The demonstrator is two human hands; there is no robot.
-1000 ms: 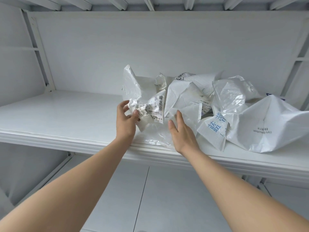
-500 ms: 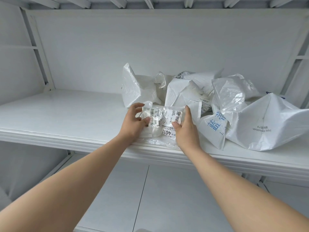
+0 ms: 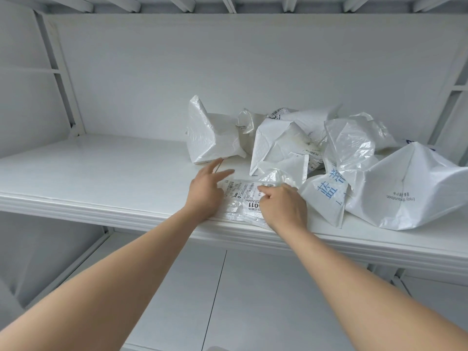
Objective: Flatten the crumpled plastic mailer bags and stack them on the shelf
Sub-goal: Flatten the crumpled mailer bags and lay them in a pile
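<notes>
A small clear mailer bag with a printed shipping label lies nearly flat at the front edge of the white shelf. My left hand rests on its left end with fingers spread straight. My right hand covers its right end, fingers curled, pinching the plastic near the label. Behind and to the right sits a heap of crumpled white mailer bags, one with blue characters and a large one at the far right.
The shelf's left half is bare white board up to the back wall. A metal upright stands at the back left corner and another at the right. A lower shelf lies beneath my arms.
The labelled bag went from a crumpled bundle lifted in both hands to lying spread on the shelf. My left hand opened flat on it; my right hand moved onto its right end.
</notes>
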